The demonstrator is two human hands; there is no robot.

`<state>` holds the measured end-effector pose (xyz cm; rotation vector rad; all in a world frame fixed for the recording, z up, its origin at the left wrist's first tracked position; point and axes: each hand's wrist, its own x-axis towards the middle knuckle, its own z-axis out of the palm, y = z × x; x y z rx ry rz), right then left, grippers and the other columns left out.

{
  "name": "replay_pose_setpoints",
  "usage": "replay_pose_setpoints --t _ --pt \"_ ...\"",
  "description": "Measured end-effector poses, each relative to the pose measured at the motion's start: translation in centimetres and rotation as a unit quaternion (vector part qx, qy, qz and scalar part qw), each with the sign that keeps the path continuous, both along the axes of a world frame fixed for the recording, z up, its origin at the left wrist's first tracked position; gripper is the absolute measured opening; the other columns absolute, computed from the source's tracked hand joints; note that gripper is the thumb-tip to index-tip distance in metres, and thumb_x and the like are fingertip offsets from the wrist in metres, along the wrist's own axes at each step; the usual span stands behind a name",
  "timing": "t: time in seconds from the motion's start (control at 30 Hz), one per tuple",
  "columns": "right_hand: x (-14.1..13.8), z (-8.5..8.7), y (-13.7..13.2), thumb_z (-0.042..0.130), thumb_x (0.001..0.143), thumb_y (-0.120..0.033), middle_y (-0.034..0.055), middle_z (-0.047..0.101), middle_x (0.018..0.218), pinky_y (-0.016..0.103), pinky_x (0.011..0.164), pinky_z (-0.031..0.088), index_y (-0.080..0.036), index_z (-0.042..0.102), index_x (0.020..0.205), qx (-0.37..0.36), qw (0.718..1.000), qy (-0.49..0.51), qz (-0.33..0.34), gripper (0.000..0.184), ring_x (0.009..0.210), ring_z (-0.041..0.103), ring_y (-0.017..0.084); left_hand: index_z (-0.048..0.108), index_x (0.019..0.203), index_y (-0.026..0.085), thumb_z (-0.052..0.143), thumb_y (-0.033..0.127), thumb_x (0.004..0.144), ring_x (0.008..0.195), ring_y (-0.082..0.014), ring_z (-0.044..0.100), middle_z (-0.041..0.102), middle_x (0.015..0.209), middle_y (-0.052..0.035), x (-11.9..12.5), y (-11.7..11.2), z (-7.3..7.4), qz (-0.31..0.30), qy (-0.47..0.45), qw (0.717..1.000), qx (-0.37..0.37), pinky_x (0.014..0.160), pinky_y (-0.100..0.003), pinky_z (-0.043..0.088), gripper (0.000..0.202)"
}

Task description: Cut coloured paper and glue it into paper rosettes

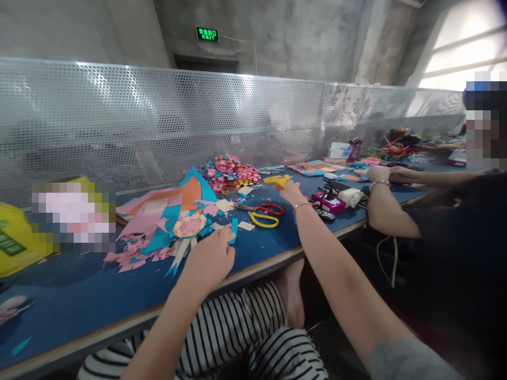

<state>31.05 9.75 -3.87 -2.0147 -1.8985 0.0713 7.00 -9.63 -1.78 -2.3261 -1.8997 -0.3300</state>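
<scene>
My right hand is closed round the handle of a yellow glue gun, whose body points left over the table. Nearer the front edge, my left hand has its fingers pinched on a narrow blue paper strip. Just behind that hand lies a paper rosette with a pale ruffled rim, a pink middle and ribbon tails. Scissors with one red and one yellow handle loop lie between my hands. Small cream paper squares are scattered beside the blade end.
Pink, blue and orange paper sheets and scraps spread to the left, near a heap of paper flowers. A yellow bag stands far left. Right are a magenta device, white adapter and a co-worker's arms. A perforated metal screen runs behind.
</scene>
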Motion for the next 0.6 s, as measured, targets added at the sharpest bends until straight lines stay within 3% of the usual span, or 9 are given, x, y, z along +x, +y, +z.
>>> replay_pose_setpoints --t 0.07,0.17,0.37,0.5,0.6 --pt "-0.6 0.3 -0.3 0.044 0.081 -0.018 0.0194 0.058 0.106 0.030 0.078 0.043 -0.006 0.049 0.116 0.006 0.999 0.034 -0.006 0.037 0.099 0.057 0.024 0.049 0.121 0.015 0.037 0.026 0.083 0.090 -0.0244 0.060 0.060 0.110 -0.0129 0.0 -0.4 -1.7 0.030 0.030 0.999 0.005 0.069 -0.033 0.044 0.041" --pt "-1.6 0.4 -0.8 0.047 0.077 -0.020 0.0162 0.059 0.103 0.027 0.074 0.044 -0.008 0.048 0.113 0.015 0.994 0.108 0.003 0.037 0.095 0.059 0.023 0.054 0.117 0.018 0.036 0.037 0.086 0.090 -0.0240 0.060 0.058 0.109 -0.0108 0.0 -0.1 -2.9 0.037 0.047 0.998 0.016 0.065 -0.032 0.046 0.040" --pt "-1.5 -0.7 -1.7 0.045 0.076 -0.009 0.0233 0.045 0.123 0.035 0.083 0.044 -0.005 0.042 0.119 0.037 0.994 0.085 -0.057 0.044 0.105 0.054 0.027 0.062 0.105 0.023 0.034 0.041 0.088 0.084 -0.0205 0.062 0.058 0.096 -0.0063 0.1 -0.3 -2.6 0.009 0.055 0.998 -0.006 0.060 -0.028 0.045 0.038" --pt "-1.6 -0.5 -2.4 0.046 0.079 -0.013 0.0237 0.041 0.126 0.039 0.088 0.041 -0.005 0.044 0.120 0.030 0.995 0.020 -0.098 0.042 0.114 0.046 0.031 0.062 0.106 0.021 0.034 0.041 0.088 0.084 -0.0206 0.062 0.059 0.096 -0.0071 1.2 -0.8 -2.4 0.002 0.041 0.999 -0.027 0.063 -0.029 0.046 0.039" --pt "-2.4 0.6 -3.3 0.051 0.078 -0.023 0.0206 0.049 0.121 0.037 0.087 0.040 -0.008 0.053 0.113 0.012 0.999 -0.019 -0.023 0.038 0.112 0.048 0.030 0.058 0.113 0.018 0.039 0.037 0.087 0.091 -0.0221 0.061 0.060 0.105 -0.0109 1.7 -0.2 -2.1 -0.002 -0.002 0.999 -0.038 0.072 -0.031 0.047 0.038"
